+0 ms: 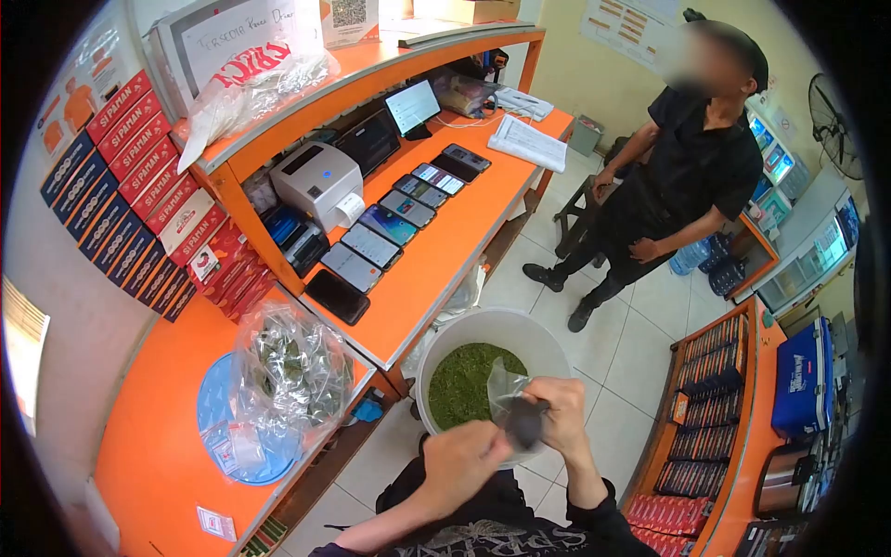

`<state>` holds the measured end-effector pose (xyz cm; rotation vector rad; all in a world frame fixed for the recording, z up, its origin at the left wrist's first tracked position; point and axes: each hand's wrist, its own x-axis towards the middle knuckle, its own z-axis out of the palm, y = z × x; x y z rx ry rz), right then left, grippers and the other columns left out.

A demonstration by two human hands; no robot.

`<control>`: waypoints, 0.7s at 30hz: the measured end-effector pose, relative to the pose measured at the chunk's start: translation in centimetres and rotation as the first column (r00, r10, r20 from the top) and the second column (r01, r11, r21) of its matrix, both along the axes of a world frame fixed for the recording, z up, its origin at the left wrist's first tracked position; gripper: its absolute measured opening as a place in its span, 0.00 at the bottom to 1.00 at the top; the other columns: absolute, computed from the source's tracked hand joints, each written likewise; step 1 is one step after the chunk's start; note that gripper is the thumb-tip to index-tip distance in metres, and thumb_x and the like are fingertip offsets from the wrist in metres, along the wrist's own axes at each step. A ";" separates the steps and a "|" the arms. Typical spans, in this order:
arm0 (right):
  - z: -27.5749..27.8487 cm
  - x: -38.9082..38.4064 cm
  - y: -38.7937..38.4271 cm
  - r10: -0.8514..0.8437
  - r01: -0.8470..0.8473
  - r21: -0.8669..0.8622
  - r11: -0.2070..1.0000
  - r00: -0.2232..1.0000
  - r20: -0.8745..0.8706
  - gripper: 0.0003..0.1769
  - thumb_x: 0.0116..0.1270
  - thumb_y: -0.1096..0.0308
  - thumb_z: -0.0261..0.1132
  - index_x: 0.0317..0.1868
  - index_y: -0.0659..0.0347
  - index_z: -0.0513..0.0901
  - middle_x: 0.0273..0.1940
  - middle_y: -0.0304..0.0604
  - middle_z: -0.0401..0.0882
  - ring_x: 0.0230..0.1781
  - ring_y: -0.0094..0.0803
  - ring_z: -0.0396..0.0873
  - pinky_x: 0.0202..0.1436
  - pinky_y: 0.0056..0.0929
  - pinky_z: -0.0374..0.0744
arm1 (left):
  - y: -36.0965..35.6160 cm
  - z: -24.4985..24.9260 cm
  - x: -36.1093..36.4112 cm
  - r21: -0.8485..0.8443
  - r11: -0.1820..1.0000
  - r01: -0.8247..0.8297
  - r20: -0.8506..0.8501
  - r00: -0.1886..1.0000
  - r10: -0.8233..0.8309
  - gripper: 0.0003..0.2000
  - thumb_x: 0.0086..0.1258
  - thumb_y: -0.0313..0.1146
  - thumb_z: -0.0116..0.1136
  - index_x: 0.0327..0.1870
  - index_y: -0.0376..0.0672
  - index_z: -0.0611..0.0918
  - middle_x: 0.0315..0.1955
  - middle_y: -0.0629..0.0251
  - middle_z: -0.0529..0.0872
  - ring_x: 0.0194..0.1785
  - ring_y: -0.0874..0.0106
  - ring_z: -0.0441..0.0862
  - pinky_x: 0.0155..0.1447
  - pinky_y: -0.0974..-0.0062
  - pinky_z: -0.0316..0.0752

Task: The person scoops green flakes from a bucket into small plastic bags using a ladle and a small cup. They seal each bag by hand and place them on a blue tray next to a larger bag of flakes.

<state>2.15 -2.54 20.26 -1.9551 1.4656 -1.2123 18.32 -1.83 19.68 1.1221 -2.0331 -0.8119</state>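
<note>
Over a white bucket (543,334) of green ground powder (459,381), my two hands are close together. My right hand (560,413) is closed on a dark, round, cup-like thing (525,424), blurred by motion. A small clear plastic bag (505,379) extends from between the hands over the powder. My left hand (464,469) is closed, its fingers pinched at the near side of the bag and the dark thing; its exact hold is partly hidden.
Left of the bucket, an orange counter (167,408) bears a large clear bag of green contents (292,367) on a blue lid (212,395). Several phones (371,243) and a label printer (318,181) stand on the orange desk. A person (691,158) in black stands ahead. Shelves (701,408) are at right.
</note>
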 end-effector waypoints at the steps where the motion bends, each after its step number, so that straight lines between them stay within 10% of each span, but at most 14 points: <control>1: -0.5 -0.3 -0.4 -0.152 0.151 -0.017 0.988 0.985 -0.081 0.10 0.48 0.72 0.66 0.16 0.63 0.73 0.15 0.42 0.71 0.14 0.36 0.71 0.19 0.28 0.67 | -0.7 -0.6 -0.4 -0.006 0.999 -0.038 -0.035 0.999 0.038 0.04 0.54 0.30 0.61 0.25 0.42 0.78 0.22 0.61 0.81 0.25 0.65 0.81 0.28 0.70 0.74; 6: -2.6 0.8 -0.6 -0.149 0.188 0.125 0.974 0.952 -0.269 0.26 0.47 0.73 0.66 0.50 0.56 0.72 0.22 0.42 0.78 0.23 0.40 0.79 0.30 0.36 0.76 | -2.2 -3.5 -1.5 -0.046 0.997 -0.060 -0.028 0.998 0.059 0.05 0.57 0.31 0.61 0.24 0.42 0.80 0.18 0.60 0.79 0.23 0.62 0.80 0.27 0.69 0.73; 9: -1.9 -1.2 -0.9 -0.237 0.287 0.436 0.853 0.957 -0.166 0.23 0.49 0.75 0.64 0.49 0.57 0.74 0.21 0.42 0.77 0.21 0.31 0.78 0.31 0.29 0.76 | -3.5 -4.2 -0.2 0.049 0.999 0.008 -0.001 1.000 -0.008 0.08 0.55 0.33 0.65 0.33 0.42 0.80 0.28 0.60 0.81 0.31 0.66 0.81 0.33 0.71 0.74; 12: -1.9 -2.5 -0.1 -0.171 -0.223 0.659 0.718 0.861 0.478 0.23 0.53 0.79 0.64 0.51 0.61 0.75 0.19 0.34 0.74 0.17 0.17 0.69 0.22 0.18 0.66 | -5.4 -1.8 1.5 0.306 0.949 0.074 -0.213 0.977 -0.008 0.21 0.54 0.34 0.69 0.48 0.40 0.77 0.43 0.62 0.79 0.47 0.69 0.78 0.48 0.74 0.73; 15: -2.2 -3.0 0.8 -0.245 -0.540 0.554 0.633 0.540 0.806 0.28 0.52 0.81 0.64 0.56 0.60 0.71 0.22 0.33 0.73 0.16 0.16 0.65 0.19 0.15 0.60 | -6.0 -5.2 1.5 0.636 0.609 0.474 -0.613 0.790 0.025 0.24 0.55 0.33 0.69 0.52 0.37 0.74 0.42 0.61 0.81 0.40 0.73 0.79 0.42 0.78 0.74; 16: -2.1 -3.2 0.9 -0.264 -0.576 0.488 0.656 0.430 0.863 0.30 0.52 0.82 0.64 0.57 0.60 0.69 0.23 0.33 0.73 0.17 0.16 0.65 0.19 0.15 0.61 | -6.4 -5.5 2.5 0.806 0.294 0.514 -0.551 0.833 0.055 0.29 0.54 0.31 0.68 0.58 0.36 0.71 0.44 0.63 0.82 0.32 0.77 0.78 0.36 0.81 0.72; 17: -2.1 -3.2 1.1 -0.283 -0.603 0.418 0.680 0.310 0.908 0.32 0.51 0.82 0.64 0.59 0.59 0.68 0.24 0.33 0.73 0.17 0.16 0.65 0.19 0.15 0.61 | -6.4 -5.7 2.1 0.729 0.537 0.424 -0.523 0.852 0.038 0.30 0.53 0.30 0.69 0.58 0.37 0.70 0.44 0.63 0.82 0.30 0.78 0.77 0.34 0.82 0.72; 19: -2.1 -3.1 0.9 -0.289 -0.495 0.525 0.693 0.477 0.830 0.35 0.51 0.83 0.64 0.61 0.59 0.64 0.24 0.32 0.70 0.18 0.16 0.65 0.20 0.16 0.60 | -6.1 -5.9 0.8 0.419 0.890 0.179 -0.455 0.890 0.035 0.32 0.50 0.30 0.70 0.59 0.39 0.70 0.43 0.64 0.83 0.26 0.79 0.76 0.30 0.83 0.70; 21: -2.4 -2.7 0.5 -0.216 -0.389 0.549 0.740 0.635 0.742 0.37 0.51 0.84 0.63 0.63 0.58 0.62 0.24 0.31 0.68 0.20 0.16 0.64 0.21 0.16 0.59 | -4.7 -2.2 -0.5 0.306 0.941 0.144 -0.286 0.957 -0.053 0.34 0.47 0.29 0.69 0.60 0.43 0.70 0.50 0.61 0.79 0.41 0.70 0.78 0.42 0.76 0.74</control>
